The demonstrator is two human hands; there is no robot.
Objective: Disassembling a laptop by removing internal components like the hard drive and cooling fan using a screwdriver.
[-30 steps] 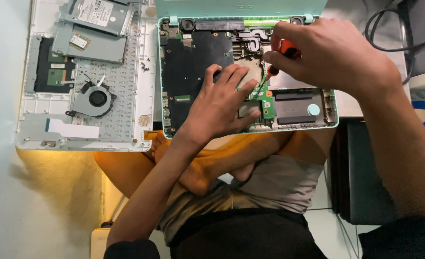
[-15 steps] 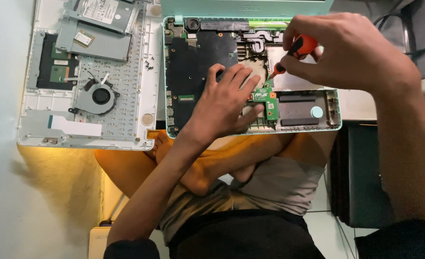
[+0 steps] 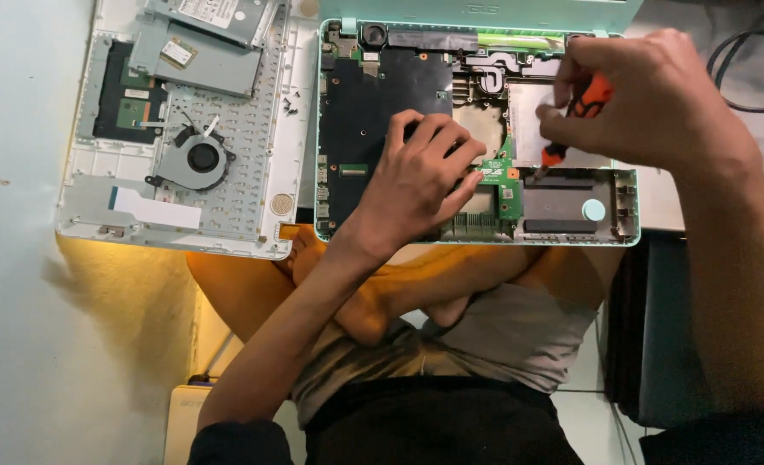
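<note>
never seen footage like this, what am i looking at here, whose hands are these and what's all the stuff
One camera sits on a person's head and looks down, so both hands are their own, above their crossed legs. The left hand presses flat on the dark board inside an opened mint-green laptop base. The right hand grips a small orange-handled screwdriver, tip down by a small green circuit board. To the left lies the removed white cover, underside up, with a round cooling fan and a metal drive on it.

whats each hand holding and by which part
Right hand grips a screwdriver by its orange handle. Left hand holds nothing, resting flat on the opened laptop.
</note>
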